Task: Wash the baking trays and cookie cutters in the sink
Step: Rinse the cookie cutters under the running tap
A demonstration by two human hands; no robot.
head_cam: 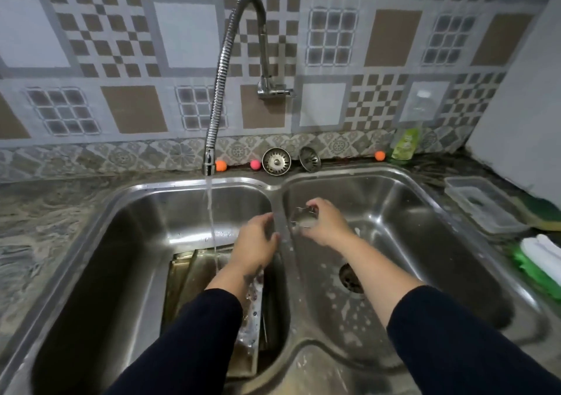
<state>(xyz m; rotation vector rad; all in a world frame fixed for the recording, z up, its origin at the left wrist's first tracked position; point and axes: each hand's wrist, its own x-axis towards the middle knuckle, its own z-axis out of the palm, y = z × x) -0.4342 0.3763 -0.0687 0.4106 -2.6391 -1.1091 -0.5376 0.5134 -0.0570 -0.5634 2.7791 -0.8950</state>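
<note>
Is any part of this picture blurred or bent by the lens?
Head view: the sink rim and counter edges bow from wide-angle distortion; the right hand and its cookie cutter look slightly motion-blurred; glare streaks the left basin under the faucet.

L hand [254,244] palm down, fingers loosely curled, pointing 1 o'clock. R hand [326,222] fingers pinched closed, reaching 11 o'clock; both forearms dark-sleeved.

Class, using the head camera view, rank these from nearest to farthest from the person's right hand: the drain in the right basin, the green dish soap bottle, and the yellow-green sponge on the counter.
1. Drain, just below the right hand, in the right basin.
2. Green dish soap bottle, up against the back wall, to the right.
3. Sponge, far right on the counter.
</note>
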